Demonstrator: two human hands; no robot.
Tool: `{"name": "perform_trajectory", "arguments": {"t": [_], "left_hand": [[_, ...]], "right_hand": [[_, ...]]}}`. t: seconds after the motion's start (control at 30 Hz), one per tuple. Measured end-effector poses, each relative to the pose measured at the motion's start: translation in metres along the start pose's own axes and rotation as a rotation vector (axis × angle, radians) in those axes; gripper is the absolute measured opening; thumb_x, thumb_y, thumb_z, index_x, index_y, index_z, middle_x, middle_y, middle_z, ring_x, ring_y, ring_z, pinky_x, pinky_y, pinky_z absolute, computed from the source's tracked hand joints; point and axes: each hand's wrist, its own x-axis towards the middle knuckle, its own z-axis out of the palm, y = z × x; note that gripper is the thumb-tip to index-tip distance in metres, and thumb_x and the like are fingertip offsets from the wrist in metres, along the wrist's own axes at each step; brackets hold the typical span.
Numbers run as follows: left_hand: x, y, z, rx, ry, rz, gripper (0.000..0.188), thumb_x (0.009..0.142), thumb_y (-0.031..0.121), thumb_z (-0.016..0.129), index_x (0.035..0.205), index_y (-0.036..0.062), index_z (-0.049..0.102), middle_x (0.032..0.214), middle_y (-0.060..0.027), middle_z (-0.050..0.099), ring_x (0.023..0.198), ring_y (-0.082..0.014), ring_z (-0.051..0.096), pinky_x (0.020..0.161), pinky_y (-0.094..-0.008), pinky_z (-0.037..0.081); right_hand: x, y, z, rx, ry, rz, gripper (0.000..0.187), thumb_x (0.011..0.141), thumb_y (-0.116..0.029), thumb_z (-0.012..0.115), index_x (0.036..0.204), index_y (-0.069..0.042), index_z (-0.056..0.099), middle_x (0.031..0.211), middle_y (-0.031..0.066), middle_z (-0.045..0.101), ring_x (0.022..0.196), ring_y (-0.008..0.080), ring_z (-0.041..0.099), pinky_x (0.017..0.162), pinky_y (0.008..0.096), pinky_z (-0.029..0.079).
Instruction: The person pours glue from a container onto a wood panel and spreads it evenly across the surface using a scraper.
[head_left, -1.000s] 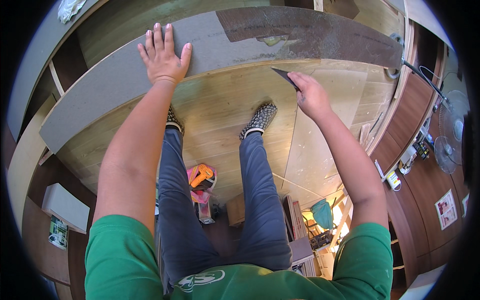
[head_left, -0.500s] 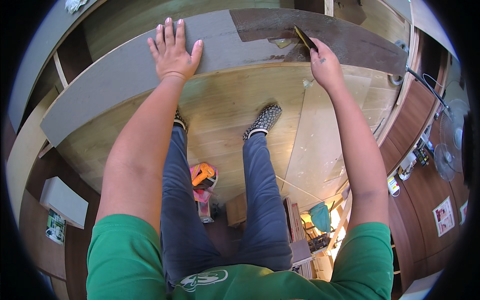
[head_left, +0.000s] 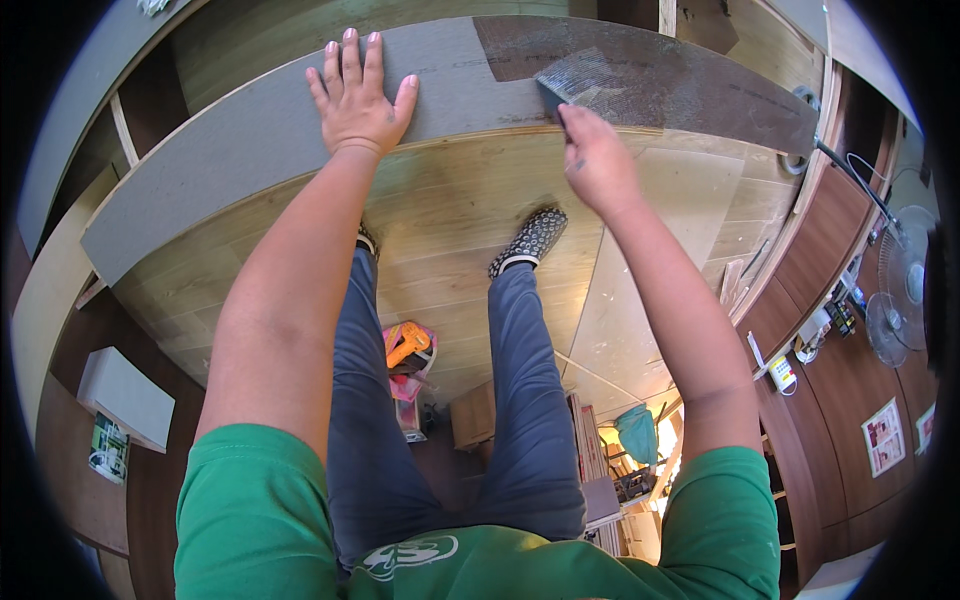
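I have my right hand (head_left: 602, 165) gripping a scraper (head_left: 549, 94); to its left, my spread left hand (head_left: 362, 108) lies flat on the board (head_left: 235, 160).

Along the grey-faced board (head_left: 210, 180), free room lies left of the left grip (head_left: 362, 110) and between it and the thin scraper (head_left: 550, 98) in the right grip (head_left: 600, 160). A grey ring (head_left: 806, 96) obstructs the right end; a patterned shoe (head_left: 535, 240) interrupts the open space below.
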Motion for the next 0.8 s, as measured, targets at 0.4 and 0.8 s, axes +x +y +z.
{"name": "perform_trajectory", "arguments": {"t": [0.4,0.8], "left_hand": [[0.000,-0.001,-0.001,-0.042,-0.006,-0.010,0.076,0.093,0.063,0.045,0.156,0.0223,0.031,0.164,-0.0059,0.023,0.153,-0.0277,0.013,0.124,-0.0525,0.002],[0.001,0.000,-0.003,-0.053,-0.033,-0.021,0.075,0.094,0.062,0.044,0.157,0.0241,0.029,0.165,-0.0049,0.021,0.153,-0.0267,0.012,0.124,-0.0526,0.001]], "right_hand": [[-0.029,-0.055,-0.030,0.535,-0.127,0.228,0.033,0.097,-0.013,0.052,0.126,-0.002,0.062,0.121,0.0201,0.066,0.111,0.0385,0.063,0.095,0.0417,0.050],[0.036,-0.042,-0.017,0.211,0.131,0.136,0.031,0.099,-0.015,0.051,0.124,-0.001,0.062,0.121,0.0211,0.065,0.112,0.0388,0.061,0.096,0.0431,0.050]]}}
